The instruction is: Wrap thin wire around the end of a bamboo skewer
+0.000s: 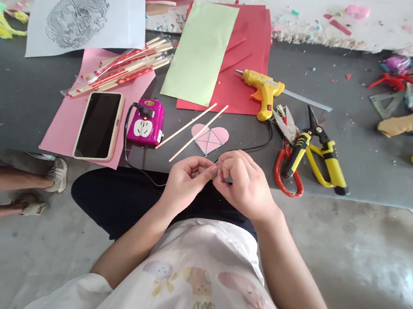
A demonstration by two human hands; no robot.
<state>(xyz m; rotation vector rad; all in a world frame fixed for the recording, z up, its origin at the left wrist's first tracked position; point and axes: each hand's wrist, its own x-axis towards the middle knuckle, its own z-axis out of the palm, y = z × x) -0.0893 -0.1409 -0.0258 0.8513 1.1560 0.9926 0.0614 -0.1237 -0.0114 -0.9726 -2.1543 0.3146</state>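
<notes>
My left hand (pixel 191 179) and my right hand (pixel 239 181) meet at the table's front edge, fingertips pinched close together. Whatever lies between the fingers is too small or hidden to name. Just beyond them is a pink paper heart (pixel 215 137) with dark lines drawn on it. One wooden chopstick (pixel 199 133) lies partly across the heart, and another chopstick (pixel 185 126) rests to its left. A yellow hot glue gun (pixel 261 87) lies on its side further back, its black cord running toward my hands.
Red-handled scissors (pixel 283 149) and yellow-black pliers (pixel 318 152) lie on the right. To the left are a purple power adapter (pixel 146 122), a phone (pixel 98 126) and packaged chopsticks (pixel 126 67). Behind lie green paper (pixel 200 50), red sheets (pixel 249 56) and a dragon print (pixel 89 16). Another person's legs (pixel 15 180) show at left.
</notes>
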